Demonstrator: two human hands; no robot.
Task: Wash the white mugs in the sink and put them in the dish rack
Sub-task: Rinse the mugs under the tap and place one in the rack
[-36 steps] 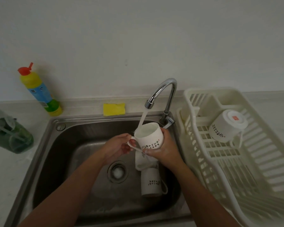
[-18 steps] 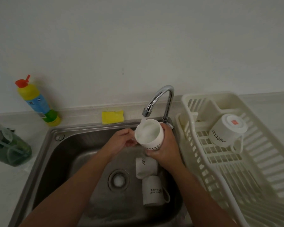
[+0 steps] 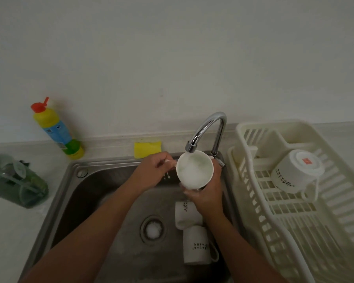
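Under faucet (image 3: 207, 124), L hand (image 3: 151, 172) pinches mug (image 3: 194, 170) handle, R hand (image 3: 207, 194) wraps its base, near sink (image 3: 102, 186) rt wall.

dish rack (image 3: 260, 121) cropped right, mug (image 3: 294, 172) lettering illegible

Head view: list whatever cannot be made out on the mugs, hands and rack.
1. Held mug: outer wall hidden by the right hand gripping it; handle mostly covered by the left hand pinching it.
2. Upper mug in the sink: partly covered by the right forearm.
3. Print on the racked mug: too small to read.
4. Dish rack: cut off by the right and bottom edges.
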